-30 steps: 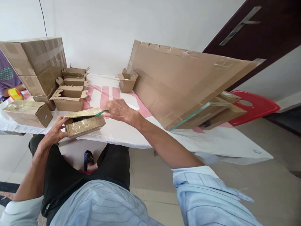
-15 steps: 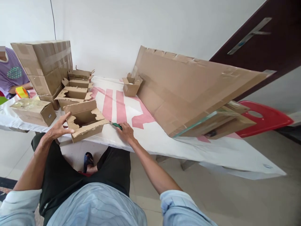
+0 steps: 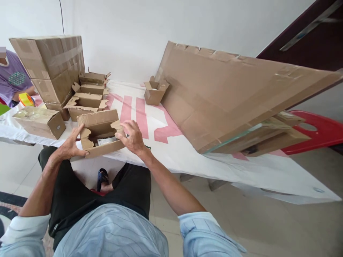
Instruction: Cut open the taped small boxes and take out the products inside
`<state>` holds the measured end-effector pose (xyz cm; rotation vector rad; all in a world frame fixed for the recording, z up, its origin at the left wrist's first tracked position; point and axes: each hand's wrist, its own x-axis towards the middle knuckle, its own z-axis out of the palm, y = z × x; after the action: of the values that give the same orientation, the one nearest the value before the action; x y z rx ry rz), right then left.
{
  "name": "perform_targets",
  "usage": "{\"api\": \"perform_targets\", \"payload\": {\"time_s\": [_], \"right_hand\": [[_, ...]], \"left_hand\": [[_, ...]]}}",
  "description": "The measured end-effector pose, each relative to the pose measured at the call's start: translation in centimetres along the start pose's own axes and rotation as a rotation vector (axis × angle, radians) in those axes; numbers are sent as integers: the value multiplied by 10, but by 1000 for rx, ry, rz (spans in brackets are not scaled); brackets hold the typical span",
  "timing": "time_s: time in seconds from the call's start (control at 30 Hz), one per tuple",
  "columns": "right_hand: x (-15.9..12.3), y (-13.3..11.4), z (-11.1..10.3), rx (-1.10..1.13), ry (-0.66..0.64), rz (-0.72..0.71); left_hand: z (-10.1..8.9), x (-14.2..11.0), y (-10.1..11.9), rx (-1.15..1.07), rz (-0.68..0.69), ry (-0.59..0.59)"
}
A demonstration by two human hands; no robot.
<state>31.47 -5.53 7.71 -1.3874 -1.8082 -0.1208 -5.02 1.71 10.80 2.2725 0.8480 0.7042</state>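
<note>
A small cardboard box (image 3: 100, 134) with its flaps up stands at the near edge of the white-covered table (image 3: 187, 157). Something pale lies inside it. My left hand (image 3: 69, 146) holds the box's left end, fingers spread against the cardboard. My right hand (image 3: 132, 136) rests at the box's right end, fingers curled on the right flap. A green-handled tool (image 3: 147, 146) lies on the cloth just beyond my right hand, mostly hidden by it.
Several opened small boxes (image 3: 87, 103) line up behind, beside a tall taped carton (image 3: 50, 66). A taped small box (image 3: 40, 121) sits at left. A large flat cardboard sheet (image 3: 230, 96) leans over stacked boxes at right. Another person in a purple sleeve (image 3: 12, 80) is far left.
The box's top, taped shut one second ago, now stands open. My right hand put the green-handled tool down on the cloth and moved back to the box's right flap.
</note>
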Motion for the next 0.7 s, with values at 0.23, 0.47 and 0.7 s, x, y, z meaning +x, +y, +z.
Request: {"api": "perform_targets", "payload": {"time_s": [0.23, 0.47, 0.7], "right_hand": [[25, -46, -7, -238, -503, -289], [20, -31, -35, -387, -560, -178], [32, -38, -33, -289, -671, -320]], "left_hand": [[3, -13, 19, 86, 42, -43], [3, -12, 23, 64, 43, -59], [3, -9, 26, 86, 40, -62]]}}
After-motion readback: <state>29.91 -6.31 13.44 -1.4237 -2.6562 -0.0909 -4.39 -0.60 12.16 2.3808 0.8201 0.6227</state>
